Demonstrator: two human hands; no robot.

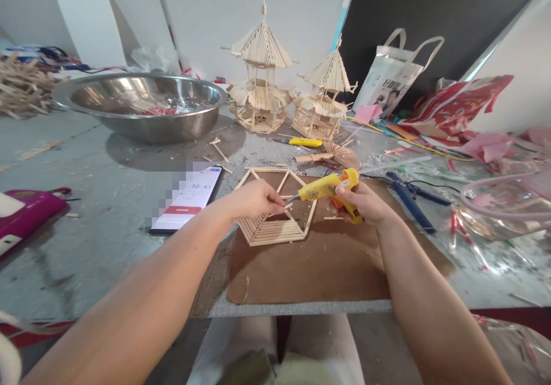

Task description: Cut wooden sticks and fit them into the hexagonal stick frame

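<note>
My right hand (365,201) grips a yellow hot glue gun (325,185), its nozzle pointing left. Close to that nozzle, my left hand (260,198) pinches a short wooden stick (288,207) between thumb and fingertips. Below both hands lies a hexagonal frame of wooden sticks (275,233), with rows of sticks filling its lower and left sections; my left hand hides part of it. The frame rests on a brown board (301,276). Whether the nozzle touches the stick, I cannot tell.
Two stick-built pagodas (262,95) stand at the back, near a yellow utility knife (305,142). A steel basin (142,109) and a phone (189,198) are to the left. Blue-handled pliers (411,201) lie right. A purple tool (32,216) sits far left.
</note>
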